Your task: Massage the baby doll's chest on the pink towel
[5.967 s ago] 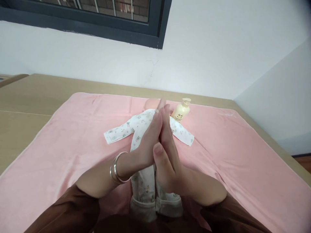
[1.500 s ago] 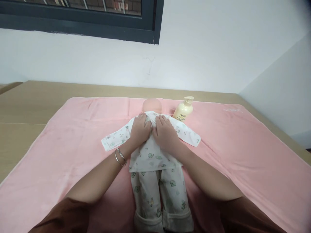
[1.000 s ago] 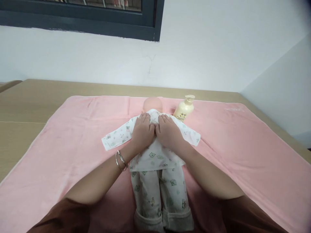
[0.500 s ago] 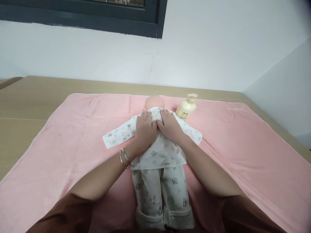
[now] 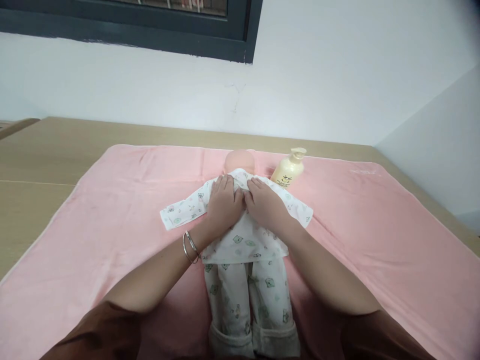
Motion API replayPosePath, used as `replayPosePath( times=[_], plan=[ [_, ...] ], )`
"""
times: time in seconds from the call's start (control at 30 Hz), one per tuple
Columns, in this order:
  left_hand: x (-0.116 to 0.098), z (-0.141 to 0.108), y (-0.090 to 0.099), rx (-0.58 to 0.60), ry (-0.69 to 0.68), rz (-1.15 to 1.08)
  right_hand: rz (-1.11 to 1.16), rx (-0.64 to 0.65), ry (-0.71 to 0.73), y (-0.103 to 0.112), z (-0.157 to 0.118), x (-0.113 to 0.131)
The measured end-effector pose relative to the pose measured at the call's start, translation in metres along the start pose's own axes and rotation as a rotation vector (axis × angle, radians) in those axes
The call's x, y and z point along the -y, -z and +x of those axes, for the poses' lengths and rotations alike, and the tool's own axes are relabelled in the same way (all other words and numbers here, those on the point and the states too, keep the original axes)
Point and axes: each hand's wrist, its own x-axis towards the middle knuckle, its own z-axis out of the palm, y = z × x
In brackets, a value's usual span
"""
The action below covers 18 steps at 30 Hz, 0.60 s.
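Observation:
A doll (image 5: 240, 161) in a white patterned shirt (image 5: 245, 245) and matching trousers (image 5: 270, 295) lies on a pink blanket (image 5: 123, 200), its bald head away from me and its sleeves spread out. My left hand (image 5: 226, 204) rests on the upper left part of the shirt, fingers extended. On the upper right part lies my right hand (image 5: 265, 204), its fingers bent a little over the cloth. The two thumbs meet near the middle of the shirt. Two silver bangles (image 5: 191, 247) circle my left wrist.
A cream pump bottle (image 5: 288, 169) stands on the blanket right of the doll's head. Under the blanket is a wooden table (image 5: 45, 155). Behind it rises a white wall (image 5: 318, 75) with a dark window frame (image 5: 240, 45). A curved wooden edge shows at the far left.
My right hand has slid slightly down the shirt towards me, and its fingers look more bent. My left hand has hardly moved. The whole view has shifted slightly.

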Motion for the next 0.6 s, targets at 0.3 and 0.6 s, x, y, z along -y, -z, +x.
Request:
replayPosePath(
  times=[0.3,0.6],
  plan=[
    [0.004,0.0,0.004,0.065,-0.026,-0.032,-0.015,-0.015,-0.029,-0.001,0.001,-0.001],
    [-0.001,-0.005,-0.004,-0.006,0.002,-0.039,0.066,0.021,-0.064,-0.003,0.023,-0.019]
  ],
)
